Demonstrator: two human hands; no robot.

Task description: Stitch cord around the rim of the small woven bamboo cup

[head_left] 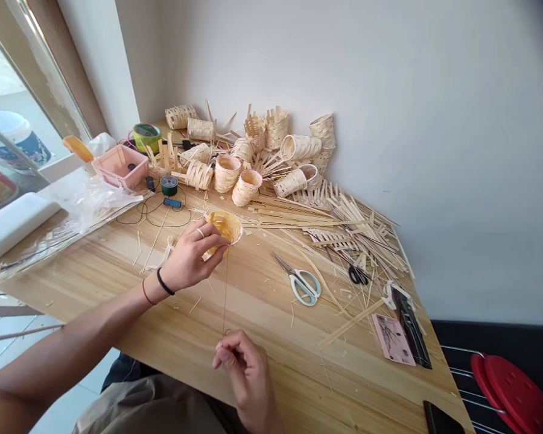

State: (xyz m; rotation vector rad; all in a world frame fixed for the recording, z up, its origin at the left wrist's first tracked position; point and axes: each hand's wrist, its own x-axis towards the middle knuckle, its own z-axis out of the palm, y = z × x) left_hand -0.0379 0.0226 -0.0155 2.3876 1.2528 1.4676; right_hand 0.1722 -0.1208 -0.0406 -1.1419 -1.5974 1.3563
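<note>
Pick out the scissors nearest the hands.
The steel scissors with pale blue loop handles, on the bare wooden tabletop; the black-handled scissors lie farther off, among thin bamboo strips.

**Q:** What is fitted to the left hand (190, 256)?
**A:** One pale metal finger ring (200, 232).
**Q:** And at the left wrist?
**A:** A black elastic band (164, 282), with a thin red cord (146, 292) beside it, toward the forearm.
**Q:** Lower-body covering?
**A:** Khaki fabric (136, 410), with dark navy fabric (127, 371) adjoining.

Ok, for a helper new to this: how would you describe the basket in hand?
On the wooden table, below the heap of woven baskets, the left hand holds a small round basket. Only it has a thin thread running to the right hand.
</note>
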